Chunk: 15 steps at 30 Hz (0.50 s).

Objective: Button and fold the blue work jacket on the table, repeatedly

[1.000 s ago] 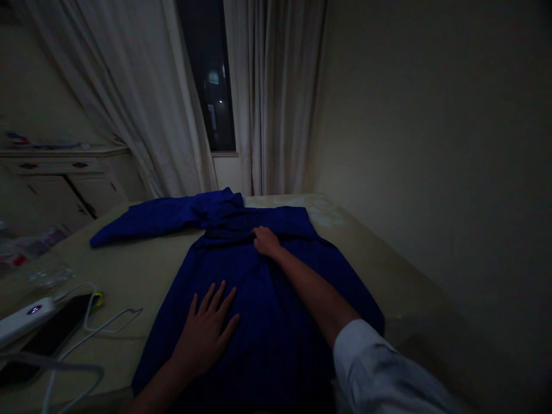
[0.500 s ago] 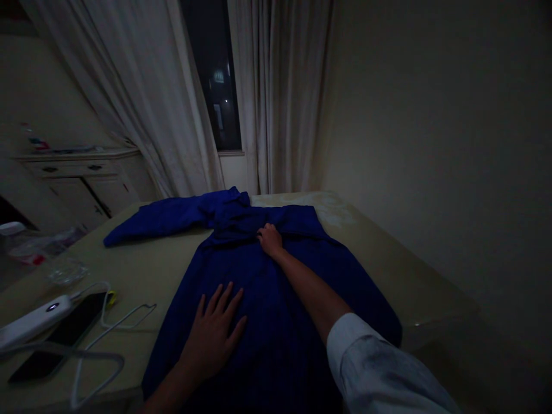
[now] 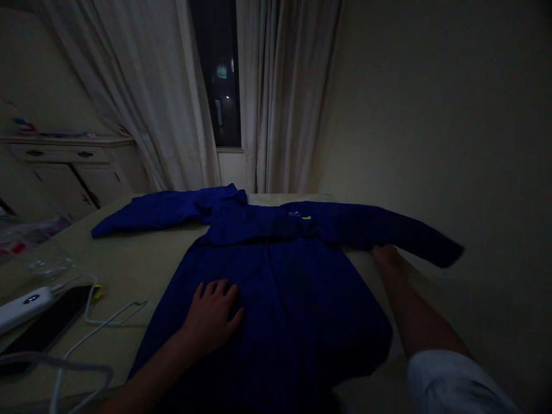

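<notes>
A dark blue long-sleeved jacket (image 3: 267,276) lies spread over the table, its lower part toward me. One sleeve (image 3: 150,213) stretches out to the left; the other sleeve (image 3: 388,227) extends to the right and overhangs the table's right side. My left hand (image 3: 213,313) rests palm down on the jacket's body, fingers spread a little. At the lower edge of the right sleeve, my right hand (image 3: 387,257) is closed on the cloth, its fingertips partly hidden. A small bright label mark (image 3: 305,218) shows near the collar.
On the table's (image 3: 164,253) left side lie a white power bank (image 3: 26,307), a dark phone (image 3: 52,322) and a looping white cable (image 3: 101,325). Clear plastic packaging (image 3: 47,259) sits behind them. A wall (image 3: 431,115) borders the right; curtains (image 3: 288,98) hang beyond.
My right hand has moved from the jacket's upper middle out to the right, and the right sleeve is now unfolded outward. The left hand stays on the body, its fingers more bent.
</notes>
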Motion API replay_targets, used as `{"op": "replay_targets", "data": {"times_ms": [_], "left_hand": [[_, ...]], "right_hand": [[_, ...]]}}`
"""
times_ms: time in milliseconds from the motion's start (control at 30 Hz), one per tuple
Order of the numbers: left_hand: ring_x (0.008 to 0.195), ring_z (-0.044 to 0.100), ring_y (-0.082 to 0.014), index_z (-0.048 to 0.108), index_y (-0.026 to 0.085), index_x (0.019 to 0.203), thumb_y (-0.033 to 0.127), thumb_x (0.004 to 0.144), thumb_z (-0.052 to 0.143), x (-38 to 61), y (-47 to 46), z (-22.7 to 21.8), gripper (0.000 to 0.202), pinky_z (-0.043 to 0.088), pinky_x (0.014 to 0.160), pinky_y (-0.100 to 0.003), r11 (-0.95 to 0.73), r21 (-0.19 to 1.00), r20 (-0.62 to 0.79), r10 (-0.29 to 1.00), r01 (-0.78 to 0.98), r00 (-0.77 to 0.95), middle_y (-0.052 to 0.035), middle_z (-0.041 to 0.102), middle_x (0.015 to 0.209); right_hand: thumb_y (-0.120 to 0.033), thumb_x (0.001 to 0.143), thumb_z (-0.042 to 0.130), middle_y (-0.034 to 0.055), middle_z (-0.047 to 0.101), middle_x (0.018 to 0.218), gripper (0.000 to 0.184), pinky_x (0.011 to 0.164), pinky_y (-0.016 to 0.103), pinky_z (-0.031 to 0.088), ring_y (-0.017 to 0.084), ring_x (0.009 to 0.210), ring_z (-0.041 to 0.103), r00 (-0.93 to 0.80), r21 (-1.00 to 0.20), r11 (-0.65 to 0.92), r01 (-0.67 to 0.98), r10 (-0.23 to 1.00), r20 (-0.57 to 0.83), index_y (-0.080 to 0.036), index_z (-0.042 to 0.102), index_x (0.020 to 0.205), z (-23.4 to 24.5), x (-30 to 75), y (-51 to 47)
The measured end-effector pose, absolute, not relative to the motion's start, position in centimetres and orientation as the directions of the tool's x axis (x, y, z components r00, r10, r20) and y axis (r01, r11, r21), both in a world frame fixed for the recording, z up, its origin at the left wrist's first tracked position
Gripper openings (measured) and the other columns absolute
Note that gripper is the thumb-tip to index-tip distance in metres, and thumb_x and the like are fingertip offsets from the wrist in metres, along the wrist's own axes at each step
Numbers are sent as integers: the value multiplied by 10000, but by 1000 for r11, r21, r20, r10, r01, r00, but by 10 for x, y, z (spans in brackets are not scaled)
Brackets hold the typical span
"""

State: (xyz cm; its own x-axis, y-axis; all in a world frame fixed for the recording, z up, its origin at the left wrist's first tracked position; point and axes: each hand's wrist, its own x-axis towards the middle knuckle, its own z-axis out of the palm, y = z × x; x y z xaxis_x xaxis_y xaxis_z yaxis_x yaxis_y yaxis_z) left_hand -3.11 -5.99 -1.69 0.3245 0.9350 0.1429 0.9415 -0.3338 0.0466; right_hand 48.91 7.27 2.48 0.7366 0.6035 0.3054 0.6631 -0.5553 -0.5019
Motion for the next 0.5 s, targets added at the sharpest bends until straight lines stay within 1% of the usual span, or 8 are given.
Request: {"op": "replay_targets", "data": {"times_ms": [67, 100, 200, 267, 333, 400, 467, 500], "left_hand": [[1342, 556, -401, 741, 255, 1219, 594, 958, 485, -9, -30, 6, 499, 333, 1175, -643, -391, 50, 160, 911, 919, 379, -161, 645, 1425], [1379, 527, -392, 731, 253, 1227, 577, 968, 477, 5, -12, 14, 487, 324, 1191, -619, -416, 69, 189, 898, 907, 398, -158, 604, 1483], [1523, 356, -390, 633, 284, 1413, 539, 1003, 453, 53, 43, 21, 515, 266, 1229, -597, -461, 179, 236, 878, 869, 417, -126, 381, 1681], [1575, 252, -401, 609, 291, 1451, 553, 1014, 437, 81, 74, 11, 538, 206, 1245, -623, -474, 220, 203, 877, 852, 435, -114, 291, 1727], [1571, 266, -403, 644, 243, 1404, 569, 1011, 444, 98, 100, 1, 549, 152, 1253, -650, -498, 212, 122, 867, 841, 483, -151, 347, 1698], [1532, 350, -398, 654, 174, 1359, 580, 997, 473, 99, 123, 2, 573, 142, 1257, -651, -503, 213, 75, 863, 837, 500, -201, 442, 1634], [1508, 381, -408, 608, 90, 1377, 614, 985, 467, 81, 146, 22, 670, 178, 1253, -629, -453, 292, 163, 891, 842, 423, -246, 453, 1611], [1516, 354, -424, 577, 36, 1391, 639, 992, 412, 65, 157, 39, 741, 205, 1244, -615, -406, 359, 253, 909, 840, 331, -270, 419, 1623]], "right_hand": [[-189, 878, 547, 335, 710, 1081, 381, 886, 480, 516, 415, 1077, 699, 748, -471, -597, 650, 611, 258, 15, 748, 1128, 2, 498, 68], [-208, 890, 541, 331, 703, 1132, 398, 920, 482, 507, 418, 1123, 679, 738, -453, -597, 662, 625, 256, 11, 740, 1157, -7, 499, 69], [-265, 933, 507, 312, 683, 1224, 446, 965, 475, 489, 405, 1176, 649, 698, -392, -586, 709, 664, 268, -6, 713, 1232, -19, 502, 77], [-276, 946, 493, 301, 682, 1235, 462, 972, 457, 487, 384, 1166, 656, 686, -365, -588, 722, 675, 271, -9, 700, 1262, -21, 507, 79], [-280, 950, 497, 292, 688, 1235, 470, 977, 435, 483, 365, 1153, 666, 683, -370, -582, 724, 679, 269, -9, 692, 1281, -23, 513, 79], [-275, 948, 502, 283, 701, 1223, 464, 973, 413, 483, 350, 1132, 678, 671, -389, -559, 732, 691, 269, -11, 697, 1276, -25, 519, 77], [-281, 943, 509, 268, 716, 1205, 459, 960, 399, 488, 339, 1111, 687, 655, -412, -529, 742, 702, 278, -22, 707, 1267, -29, 524, 77], [-284, 938, 512, 260, 721, 1199, 460, 954, 395, 490, 334, 1103, 690, 650, -424, -515, 745, 705, 284, -30, 710, 1266, -31, 526, 77]]}}
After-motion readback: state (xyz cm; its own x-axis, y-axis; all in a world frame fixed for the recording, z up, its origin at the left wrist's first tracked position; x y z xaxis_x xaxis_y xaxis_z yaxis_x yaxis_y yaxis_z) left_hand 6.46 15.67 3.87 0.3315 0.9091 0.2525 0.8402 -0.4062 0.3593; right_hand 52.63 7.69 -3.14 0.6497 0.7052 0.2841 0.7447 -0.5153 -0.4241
